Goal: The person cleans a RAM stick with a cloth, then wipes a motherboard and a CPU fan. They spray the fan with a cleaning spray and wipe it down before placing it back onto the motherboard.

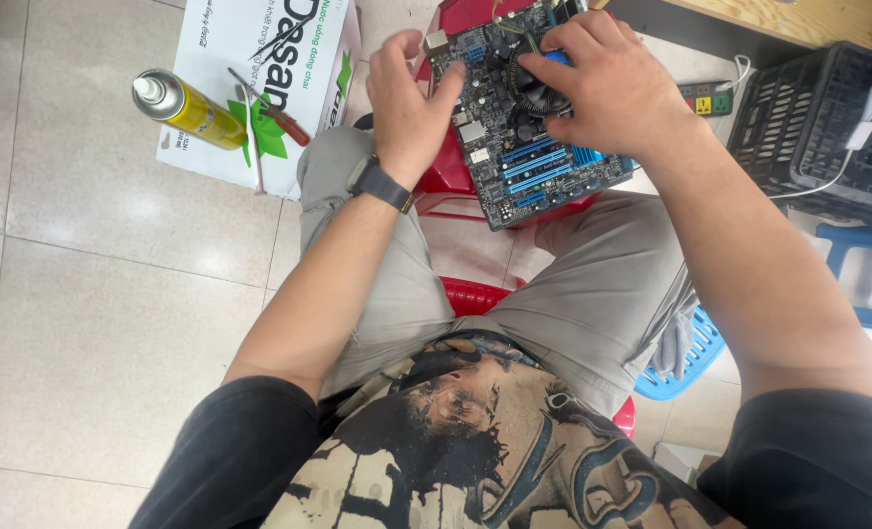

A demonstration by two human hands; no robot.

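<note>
My left hand [408, 103] steadies the dark circuit board [524, 118]; my right hand's [607, 83] spread grip covers its round fan [537, 95]. A yellow spray can [189, 110] lies well apart.

- Circuit board [524, 127]: dark matt laminate; glossy blue plastic slots; bright metal connector housings at one corner.
- Stool [446, 176] under the board: red moulded plastic, smooth, slight sheen.
- Spray can [189, 108]: glossy yellow painted metal, pale plastic nozzle.
- Box [250, 59]: white printed cardboard, matt.
- Floor [93, 313]: pale tiles, polished, reflective.
- Crate [827, 127]: black plastic lattice, dull.
- Trousers [592, 294]: grey woven cloth, matt.
- Wristwatch [379, 183]: dark matt strap.
</note>
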